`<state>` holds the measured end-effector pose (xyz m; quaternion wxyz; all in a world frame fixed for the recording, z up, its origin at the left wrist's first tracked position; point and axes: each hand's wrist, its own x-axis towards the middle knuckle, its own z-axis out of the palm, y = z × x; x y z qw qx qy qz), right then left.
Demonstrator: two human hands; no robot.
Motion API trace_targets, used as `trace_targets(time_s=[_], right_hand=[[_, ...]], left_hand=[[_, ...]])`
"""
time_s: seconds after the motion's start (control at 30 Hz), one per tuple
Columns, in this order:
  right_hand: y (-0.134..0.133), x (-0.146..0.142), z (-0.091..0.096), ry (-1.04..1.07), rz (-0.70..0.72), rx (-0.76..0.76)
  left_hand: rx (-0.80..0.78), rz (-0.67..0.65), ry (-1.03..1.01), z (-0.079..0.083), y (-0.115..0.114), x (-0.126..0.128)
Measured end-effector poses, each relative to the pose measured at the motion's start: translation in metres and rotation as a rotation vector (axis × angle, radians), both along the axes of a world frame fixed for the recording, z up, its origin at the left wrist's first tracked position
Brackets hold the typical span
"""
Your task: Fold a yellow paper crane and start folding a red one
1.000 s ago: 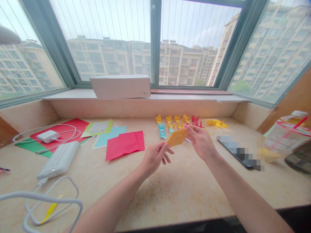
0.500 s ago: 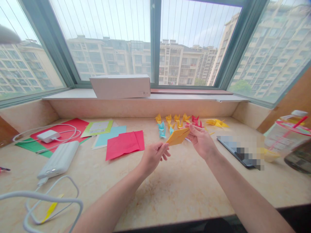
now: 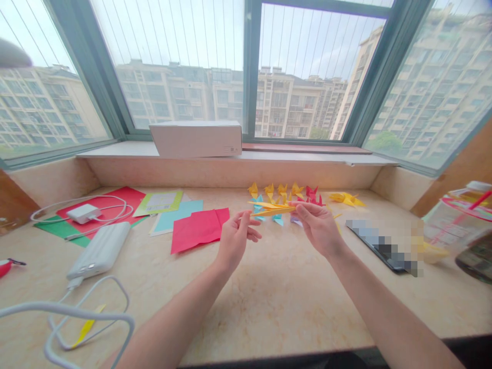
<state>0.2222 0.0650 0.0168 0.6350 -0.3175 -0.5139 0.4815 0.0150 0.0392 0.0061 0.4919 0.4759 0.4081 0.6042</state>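
Yellow origami paper (image 3: 272,208), folded long & narrow, approx. level, tip pinched by right hand (image 3: 317,228).

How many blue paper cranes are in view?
2: one blue crane partly behind the folded yellow paper in the right hand, another just below that paper. More may be hidden behind it.

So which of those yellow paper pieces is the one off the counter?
The narrow yellow folded paper, pinched in the right hand above the stone counter; the yellow paper cranes all sit on the counter further off.
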Motion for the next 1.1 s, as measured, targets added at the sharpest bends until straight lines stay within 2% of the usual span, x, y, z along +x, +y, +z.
trace_targets(time_s=[0.07,0.13,0.27,0.4,0.47,0.57,0.63,0.8,1.0,1.1], right_hand=[[-0.004,-0.006,-0.003,-0.07,-0.047,0.071],[-0.009,-0.013,-0.005,-0.184,-0.06,0.147],[-0.022,-0.023,-0.009,-0.436,-0.002,0.3],[-0.03,-0.027,-0.01,-0.633,0.087,0.393],[-0.03,-0.026,-0.01,-0.629,0.046,0.383],[-0.024,-0.024,-0.01,-0.579,-0.095,0.344],[-0.02,-0.023,-0.011,-0.558,-0.126,0.291],[-0.016,-0.025,-0.016,-0.477,0.021,0.087],[-0.016,-0.027,-0.017,-0.337,0.055,0.058],[-0.016,-0.025,-0.015,-0.328,0.147,0.003]], left_hand=[[-0.093,-0.003,-0.097,0.002,0.0,0.0],[-0.137,-0.068,-0.168,0.002,0.001,0.0],[-0.02,-0.216,-0.231,-0.001,0.002,0.002],[0.037,-0.183,-0.216,-0.003,0.002,0.001],[0.035,-0.17,-0.175,-0.005,0.003,0.001],[0.043,-0.182,-0.07,-0.008,0.002,0.003],[0.049,-0.2,-0.001,-0.009,0.0,0.005],[0.082,-0.247,0.093,-0.007,-0.009,0.008],[0.12,-0.237,0.139,-0.012,-0.008,0.008],[0.135,-0.242,0.146,-0.015,-0.006,0.009]])
